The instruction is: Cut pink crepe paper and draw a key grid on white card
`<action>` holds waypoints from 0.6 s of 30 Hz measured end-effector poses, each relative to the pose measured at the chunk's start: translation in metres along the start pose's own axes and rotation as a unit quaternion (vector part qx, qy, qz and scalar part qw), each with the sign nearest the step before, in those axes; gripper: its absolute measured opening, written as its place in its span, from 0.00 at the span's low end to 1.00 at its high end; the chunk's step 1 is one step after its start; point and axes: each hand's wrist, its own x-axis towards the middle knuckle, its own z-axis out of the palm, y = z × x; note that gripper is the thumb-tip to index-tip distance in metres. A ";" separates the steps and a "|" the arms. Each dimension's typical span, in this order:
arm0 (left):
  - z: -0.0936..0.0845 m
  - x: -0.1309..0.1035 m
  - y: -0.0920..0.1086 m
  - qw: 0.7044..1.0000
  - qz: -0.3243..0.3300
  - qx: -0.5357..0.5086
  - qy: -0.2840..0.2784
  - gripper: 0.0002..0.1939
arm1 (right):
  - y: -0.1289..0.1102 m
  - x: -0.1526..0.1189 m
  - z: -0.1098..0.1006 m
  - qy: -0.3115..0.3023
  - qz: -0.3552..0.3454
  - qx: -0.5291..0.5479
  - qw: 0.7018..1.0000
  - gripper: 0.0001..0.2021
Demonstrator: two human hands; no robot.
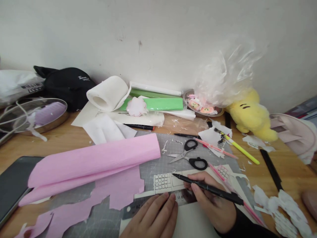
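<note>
My left hand (pixel 153 215) lies flat with its fingers stretched out, pressing on a metal ruler (pixel 182 197). The ruler rests across a sheet of white paper (pixel 194 218). Along the paper's upper part runs a row of ruled boxes, one filled with small drawn circles (pixel 161 181). In my right hand (pixel 216 205) a black marker pen (pixel 210 188) is gripped between thumb and fingers. Its tip points left, at the ruled boxes; whether it touches the paper I cannot tell. Black-handled scissors (pixel 187 155) lie spread just beyond the paper.
A grey cutting mat (pixel 148 150) lies beneath. Pink crepe paper (pixel 99 158) covers the left, near a dark tablet-like device (pixel 15 181). Pens, including a yellow one (pixel 244 150), and paper scraps lie right. A paper roll (pixel 109 93) and yellow plush toy (pixel 251 112) stand by the wall.
</note>
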 end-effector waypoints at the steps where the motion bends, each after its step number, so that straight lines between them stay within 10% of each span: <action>1: 0.000 0.000 0.000 1.000 -0.001 0.001 0.002 0.14 | 0.000 0.000 0.000 0.000 0.002 -0.001 1.000 0.06; 18: -0.002 0.002 -0.003 1.000 0.014 0.015 -0.010 0.14 | -0.006 -0.001 0.001 0.046 0.024 -0.022 0.998 0.06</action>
